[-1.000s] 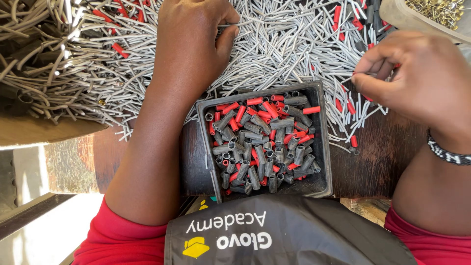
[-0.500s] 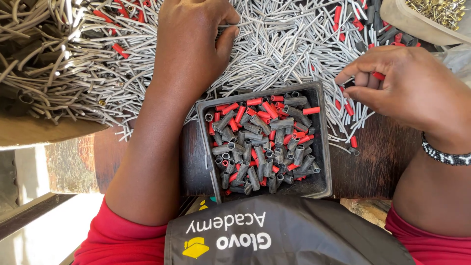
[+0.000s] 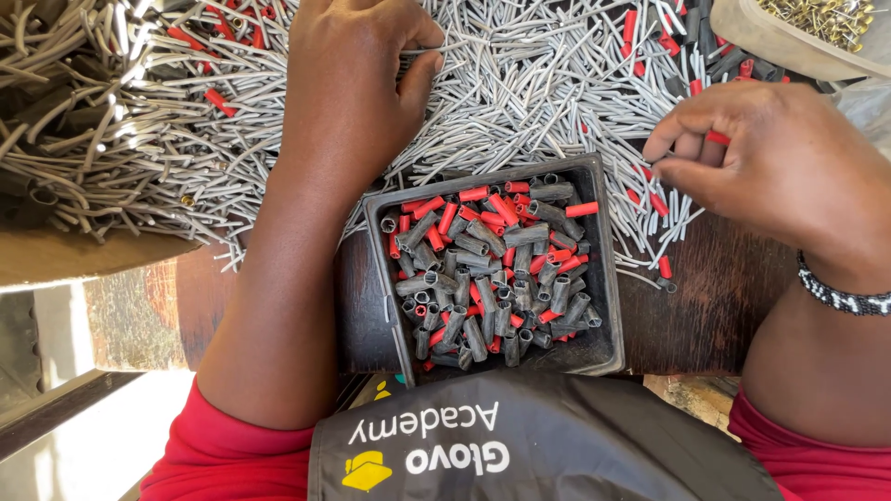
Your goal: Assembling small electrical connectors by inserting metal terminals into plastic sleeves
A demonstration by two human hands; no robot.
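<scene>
Tray [image 3: 594, 260] between hands; left [image 3: 357, 83] pinches wire [image 3: 436, 48].

A thin grey wire piece [image 3: 429, 50] is pinched at the fingertips of the left hand [image 3: 357, 83], lying nearly level above the heap of grey wire pieces [image 3: 520, 102] that covers the far side of the counter [image 3: 715, 297]. A small red sleeve [image 3: 716, 138] sits between the bent fingers of the right hand [image 3: 780, 172], just over more red sleeves [image 3: 657, 202] scattered among the wires.
</scene>
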